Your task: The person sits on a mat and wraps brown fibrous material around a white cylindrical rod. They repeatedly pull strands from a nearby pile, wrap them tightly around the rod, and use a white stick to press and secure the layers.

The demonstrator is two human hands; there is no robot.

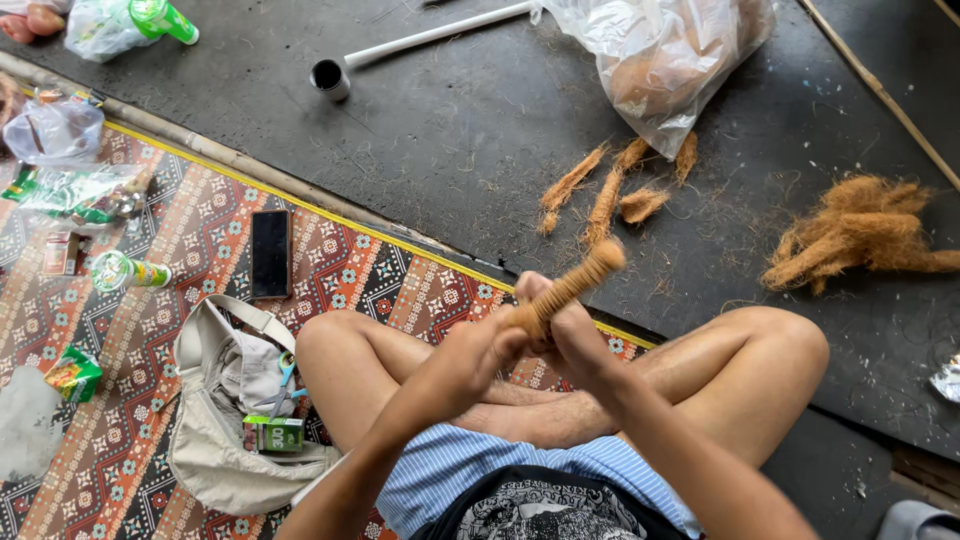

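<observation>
We find both hands closed on one roll of coconut fibre at the centre of the frame, above the crossed legs. The left hand wraps its fingers around the lower end; the right hand pinches the roll just above, thumb pressed to its side. The upper end of the roll points to the upper right, frayed and free of both hands.

In our judgement the step in hand is the rolling or twisting of loose fibre into a tight stick. The next move, as we assess it, calls for a firm grip at the lower end while the other hand turns, so the roll does not loosen.

Further out, on the dark floor above the hands, lie several small fibre tufts, apart from one another. A larger fibre pile sits at the right edge.

Containers: a clear plastic bag at the upper centre holds what appears to be brown husk; we cannot tell more through the plastic. A beige shoulder bag lies open at the lower left on the patterned mat, with scissors and a small green carton resting on it. A second clear bag at the upper left holds contents we cannot identify. A dark phone lies flat on the mat, and a white pipe lies on the floor at the top.
</observation>
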